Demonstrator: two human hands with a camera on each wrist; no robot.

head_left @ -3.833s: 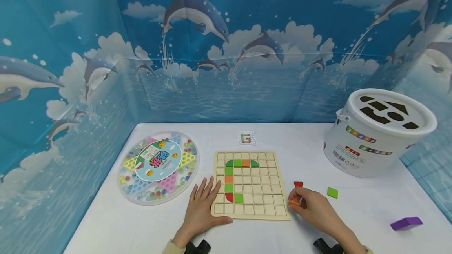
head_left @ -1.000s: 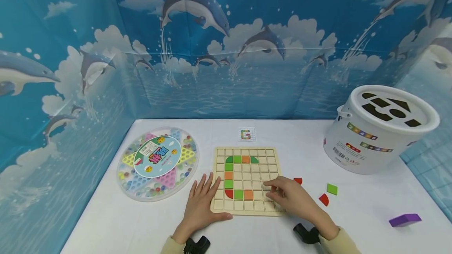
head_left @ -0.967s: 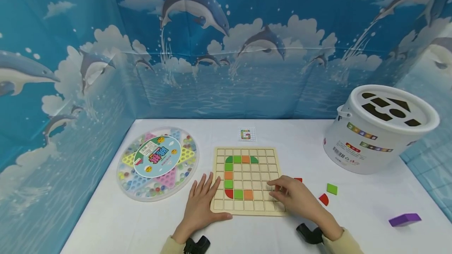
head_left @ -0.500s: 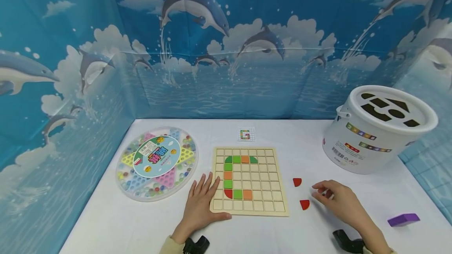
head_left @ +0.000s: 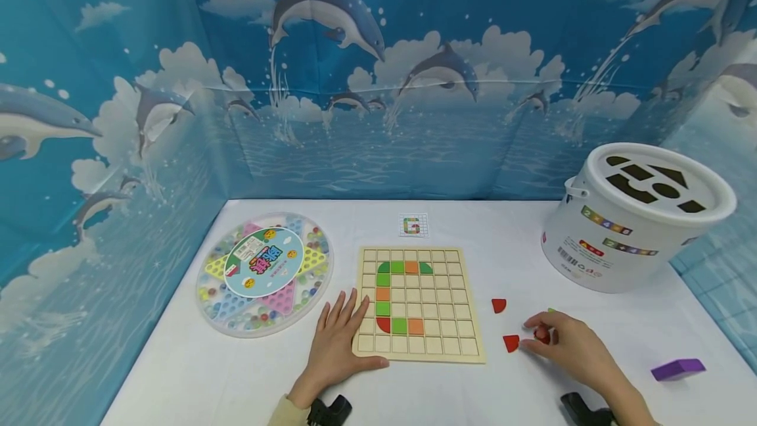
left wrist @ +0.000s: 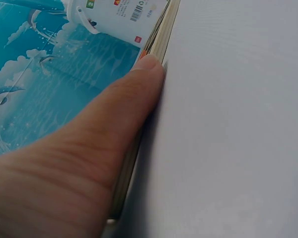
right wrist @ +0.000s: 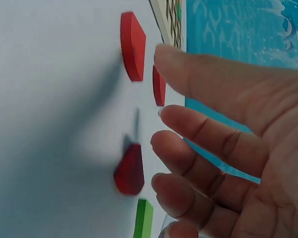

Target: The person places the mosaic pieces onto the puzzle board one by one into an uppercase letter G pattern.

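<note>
My left hand (head_left: pixel 338 342) lies with fingers spread over the left edge of the wooden grid board (head_left: pixel 440 349); its thumb (left wrist: pixel 134 87) lies along the front edge. Green, orange and red pieces form a partial outline on the grid. To the right of the board my right hand (head_left: pixel 570 345) hovers, thumb and fingers parted with nothing between them. One red quarter-circle piece (right wrist: pixel 130 171) lies beneath its fingers. Another red quarter-circle (head_left: pixel 511 343) sits by the thumb tip, and a third red quarter-circle (head_left: pixel 499 306) farther back. My right hand mostly hides a green square (right wrist: pixel 143 218).
A pattern card (head_left: pixel 413 225) lies behind the board. On the left is a round marble game case (head_left: pixel 322 281). A white bucket (head_left: pixel 615 261) with a shape-cutout lid stands at the back right, and a purple block (head_left: pixel 677 369) lies near the right side.
An orange square from my right hand now fills a cell in the bottom row. The right hand has moved off the board to the right, and another red quarter-circle now lies beside the board.
</note>
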